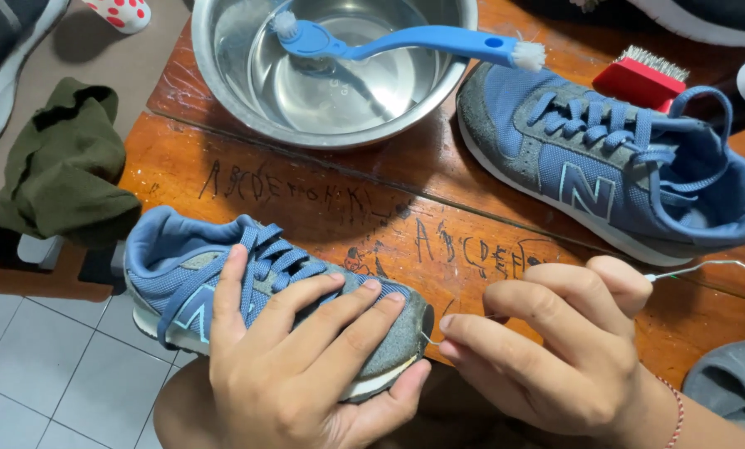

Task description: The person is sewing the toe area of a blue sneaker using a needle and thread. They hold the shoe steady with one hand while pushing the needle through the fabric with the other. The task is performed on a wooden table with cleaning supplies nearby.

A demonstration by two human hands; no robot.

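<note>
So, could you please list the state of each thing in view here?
Left hand: clasped over the near shoe.
Near shoe: laced, on its side, toe towards the right hand.
Right hand: pinching a thin wire hook at the toe.
Far shoe: laced, upright on the table.
Bowl: holding water.
Blue brush: lying across the bowl.

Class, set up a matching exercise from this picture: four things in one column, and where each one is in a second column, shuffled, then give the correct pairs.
Things:
1. blue brush
2. red brush
3. green cloth
4. thin wire

Places:
A. behind the shoe lying on the table
B. pinched in the right hand
C. resting across the metal bowl
D. off the table's left edge

Pairs: 1-C, 2-A, 3-D, 4-B. The left hand grips the other shoe.
</note>
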